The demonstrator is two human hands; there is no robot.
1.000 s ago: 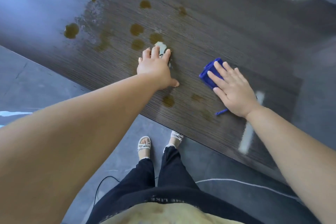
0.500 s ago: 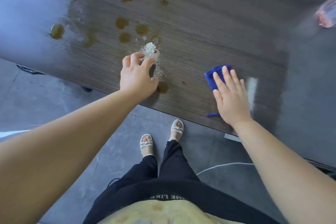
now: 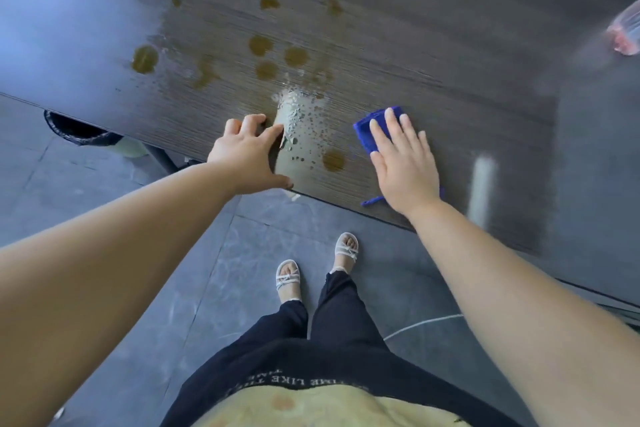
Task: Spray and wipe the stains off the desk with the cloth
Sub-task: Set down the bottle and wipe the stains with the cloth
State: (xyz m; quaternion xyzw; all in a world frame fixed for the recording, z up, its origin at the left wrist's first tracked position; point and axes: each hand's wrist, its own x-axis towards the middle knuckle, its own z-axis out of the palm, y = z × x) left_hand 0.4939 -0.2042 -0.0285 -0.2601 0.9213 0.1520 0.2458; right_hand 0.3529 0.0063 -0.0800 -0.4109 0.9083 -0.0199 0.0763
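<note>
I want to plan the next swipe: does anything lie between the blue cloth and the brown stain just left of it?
Nothing visible does. Only bare desk separates the blue cloth under the right hand from the brown stain; the wet patch and left hand lie beyond it.

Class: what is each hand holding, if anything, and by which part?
The right hand presses flat on the blue cloth, gripping nothing. The left hand curls beside a pale wet streak; whether it holds anything cannot be told.
</note>
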